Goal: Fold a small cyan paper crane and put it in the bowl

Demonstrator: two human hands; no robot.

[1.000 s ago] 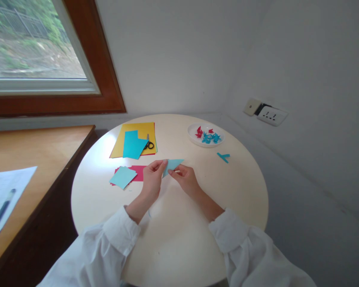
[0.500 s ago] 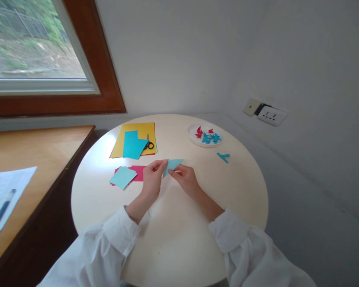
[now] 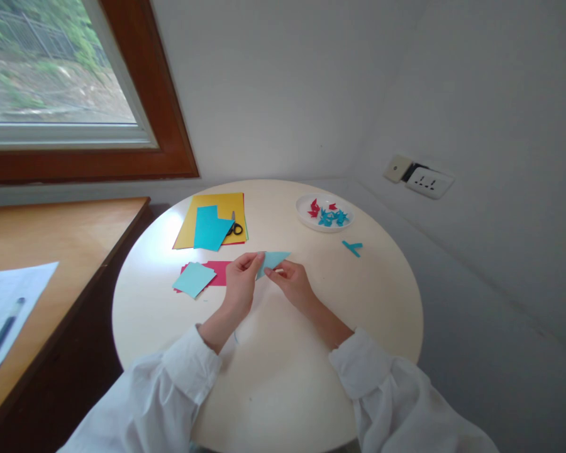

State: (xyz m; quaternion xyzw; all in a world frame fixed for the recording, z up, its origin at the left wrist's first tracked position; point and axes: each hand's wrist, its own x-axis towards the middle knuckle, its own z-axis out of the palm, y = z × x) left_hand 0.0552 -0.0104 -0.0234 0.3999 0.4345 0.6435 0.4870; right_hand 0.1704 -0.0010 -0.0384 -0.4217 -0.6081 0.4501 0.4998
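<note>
A light blue sheet of paper (image 3: 274, 259), folded to a triangle, is held above the round table between both hands. My left hand (image 3: 241, 280) pinches its left corner between thumb and fingers. My right hand (image 3: 292, 283) grips the lower edge, thumb in front and fingers partly behind the paper. Left of my left hand lie light blue paper squares (image 3: 195, 280) on top of pink paper (image 3: 219, 272), which my left hand partly covers.
Black-handled scissors (image 3: 237, 228) and cut blue paper (image 3: 210, 229) lie on yellow sheets (image 3: 183, 234). A white dish (image 3: 304, 220) holds red and blue folded paper pieces (image 3: 332, 218). Blue paper strips (image 3: 353, 248) rest nearby. Left stands a wooden desk (image 3: 89, 229) with a pen (image 3: 2, 336).
</note>
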